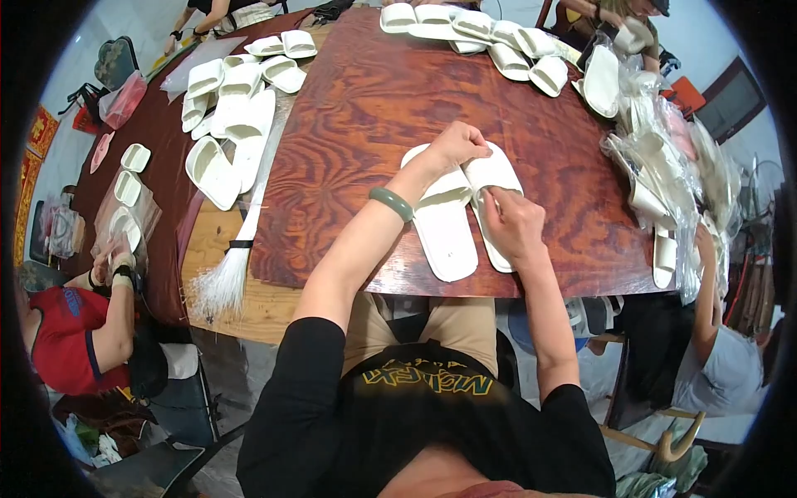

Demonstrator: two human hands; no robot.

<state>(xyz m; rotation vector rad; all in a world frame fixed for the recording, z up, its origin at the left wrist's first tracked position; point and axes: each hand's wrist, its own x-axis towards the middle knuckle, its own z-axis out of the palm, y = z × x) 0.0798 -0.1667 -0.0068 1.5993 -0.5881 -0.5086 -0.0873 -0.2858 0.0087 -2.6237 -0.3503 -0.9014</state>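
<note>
A pair of white slide slippers lies on the reddish-brown wooden tabletop in front of me, toes pointing away. My left hand (455, 148) crosses over the toe of the left slipper (447, 241), its fingers pinched at the toe end of the right slipper (491, 171). What sits between those fingertips, if anything, is too small to make out. My right hand (516, 222) is closed at the right slipper's strap edge, thumb and fingers at the foot opening, and it covers part of the sole. A green bangle (390, 202) circles my left wrist.
White slippers (241, 108) are heaped at the left beside a white-bristled brush (224, 278). More slippers (473, 25) line the far edge. Plastic-bagged slippers (656, 174) pile up at the right. Co-workers sit on both sides; one in red (75, 332) handles a bagged slipper.
</note>
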